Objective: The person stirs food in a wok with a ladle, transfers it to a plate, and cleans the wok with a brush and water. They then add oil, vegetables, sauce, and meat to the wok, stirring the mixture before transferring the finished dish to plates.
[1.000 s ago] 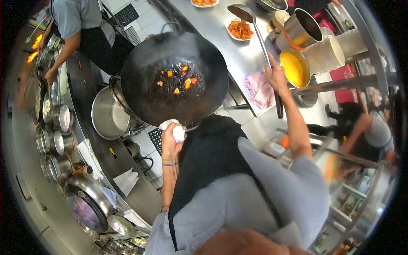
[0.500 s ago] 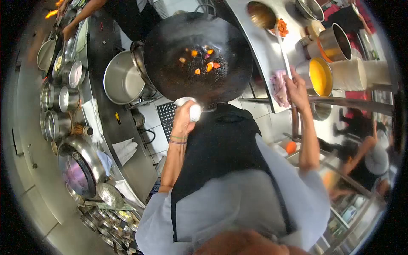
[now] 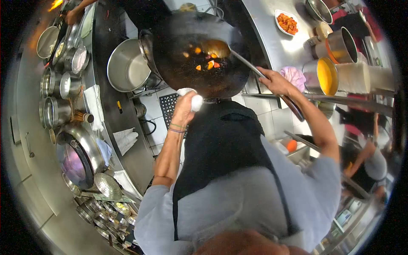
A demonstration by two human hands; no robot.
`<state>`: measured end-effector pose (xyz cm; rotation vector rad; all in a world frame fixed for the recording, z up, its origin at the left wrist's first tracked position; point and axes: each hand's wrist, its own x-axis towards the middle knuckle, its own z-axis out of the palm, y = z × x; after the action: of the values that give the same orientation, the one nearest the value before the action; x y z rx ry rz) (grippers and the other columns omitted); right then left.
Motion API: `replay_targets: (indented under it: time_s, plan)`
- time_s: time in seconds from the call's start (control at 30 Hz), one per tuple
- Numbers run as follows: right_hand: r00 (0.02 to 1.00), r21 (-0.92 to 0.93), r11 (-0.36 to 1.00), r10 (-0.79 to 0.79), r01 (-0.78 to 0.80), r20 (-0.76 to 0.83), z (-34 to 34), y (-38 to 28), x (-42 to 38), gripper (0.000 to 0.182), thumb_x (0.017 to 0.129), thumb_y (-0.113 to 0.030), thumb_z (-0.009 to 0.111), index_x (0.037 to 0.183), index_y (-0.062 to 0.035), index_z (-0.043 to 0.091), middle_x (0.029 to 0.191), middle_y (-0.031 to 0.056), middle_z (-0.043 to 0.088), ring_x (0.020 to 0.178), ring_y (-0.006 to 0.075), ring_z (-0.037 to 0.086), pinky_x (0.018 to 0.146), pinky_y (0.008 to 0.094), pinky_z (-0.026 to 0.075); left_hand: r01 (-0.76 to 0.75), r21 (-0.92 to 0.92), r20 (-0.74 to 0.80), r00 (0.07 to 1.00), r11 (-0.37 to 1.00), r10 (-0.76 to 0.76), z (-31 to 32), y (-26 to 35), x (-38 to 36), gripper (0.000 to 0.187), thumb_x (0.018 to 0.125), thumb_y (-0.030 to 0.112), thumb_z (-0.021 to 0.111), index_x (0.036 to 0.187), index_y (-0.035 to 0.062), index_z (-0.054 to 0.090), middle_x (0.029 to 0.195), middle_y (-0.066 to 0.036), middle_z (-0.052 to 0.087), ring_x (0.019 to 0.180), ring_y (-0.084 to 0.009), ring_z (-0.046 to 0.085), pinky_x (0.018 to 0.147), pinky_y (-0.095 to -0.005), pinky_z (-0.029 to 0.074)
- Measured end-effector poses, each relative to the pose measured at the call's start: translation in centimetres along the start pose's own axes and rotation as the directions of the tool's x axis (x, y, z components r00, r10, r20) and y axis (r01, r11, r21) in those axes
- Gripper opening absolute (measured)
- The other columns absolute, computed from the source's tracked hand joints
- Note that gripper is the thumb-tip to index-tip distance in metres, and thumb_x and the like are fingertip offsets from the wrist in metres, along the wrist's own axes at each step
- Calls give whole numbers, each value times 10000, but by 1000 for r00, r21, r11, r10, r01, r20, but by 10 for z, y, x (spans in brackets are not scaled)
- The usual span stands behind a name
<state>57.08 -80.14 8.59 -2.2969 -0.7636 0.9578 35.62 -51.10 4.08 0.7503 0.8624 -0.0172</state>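
In the head view a large dark wok (image 3: 178, 74) holds several orange and reddish food pieces (image 3: 210, 64) on its oily bottom. My left hand (image 3: 185, 106) is closed round a folded white cloth (image 3: 196, 103) at the wok's near edge; the handle under it is hidden. My right hand (image 3: 276, 81) grips the long shaft of a wok ladle (image 3: 244, 61). The ladle's bowl lies inside the wok, beside the food pieces. A white dish (image 3: 278, 14) filled with glossy orange-red food (image 3: 287, 24) stands on the steel counter to the right.
A pinkish crumpled cloth (image 3: 293, 77) lies by my right hand, next to a pot of yellow liquid (image 3: 326, 76). A big steel pot (image 3: 127, 66) stands left of the wok. Another person's hand (image 3: 73, 17) is at the upper left, near flames (image 3: 55, 5).
My right hand has swung the ladle left from over the dish into the wok. The dish now shows fully. My left hand remains on the cloth at the wok's edge.
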Motion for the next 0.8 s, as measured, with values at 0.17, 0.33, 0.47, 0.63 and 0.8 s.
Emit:
replay_targets:
  time_s: [0.17, 0.33, 0.47, 0.63, 0.8]
  plan:
    - [928, 358, 886, 177, -295, 327, 25, -19, -35, 521, 969, -208, 499, 1441, -51, 343, 591, -5, 454, 443, 121, 474, 423, 283, 457, -32, 0, 34, 999, 999, 32, -11, -33, 22, 51, 842, 84, 586, 797, 103, 600, 675, -3, 584, 545, -126, 581, 461, -279, 448]
    - [851, 701, 506, 147, -503, 504, 56, -47, -58, 452, 975, -175, 499, 1407, -117, 381, 611, -47, 424, 365, 45, 361, 292, 217, 319, 28, 19, -85, 996, 999, -26, -6, -43, 21, 67, 835, 69, 591, 769, 80, 597, 666, -19, 586, 536, -147, 584, 463, -291, 457]
    - [810, 768, 267, 104, -582, 577, 68, -66, -63, 306, 981, -162, 482, 1285, -144, 453, 635, -33, 418, 365, 33, 362, 277, 212, 345, -44, 47, -62, 997, 998, 46, -13, -62, 32, 53, 836, 90, 595, 784, 88, 583, 655, -13, 568, 533, -154, 577, 441, -297, 442]
    - [821, 741, -364, -344, -564, 456, 86, -53, -52, 265, 1003, -169, 444, 1264, -121, 443, 651, -9, 425, 342, 29, 338, 232, 202, 290, 141, 33, 12, 990, 990, -141, -23, -50, 24, 84, 865, 171, 602, 836, 94, 590, 670, -18, 563, 528, -154, 543, 463, -285, 431]
    - [988, 995, 97, 144, 34, -48, 1, -43, -97, 588, 955, -169, 556, 1464, -83, 274, 627, -7, 466, 342, 69, 378, 267, 234, 348, 339, -54, 105, 937, 939, -332, -24, -25, 1, 135, 856, 123, 555, 722, 125, 546, 583, -1, 530, 439, -143, 524, 391, -271, 443]
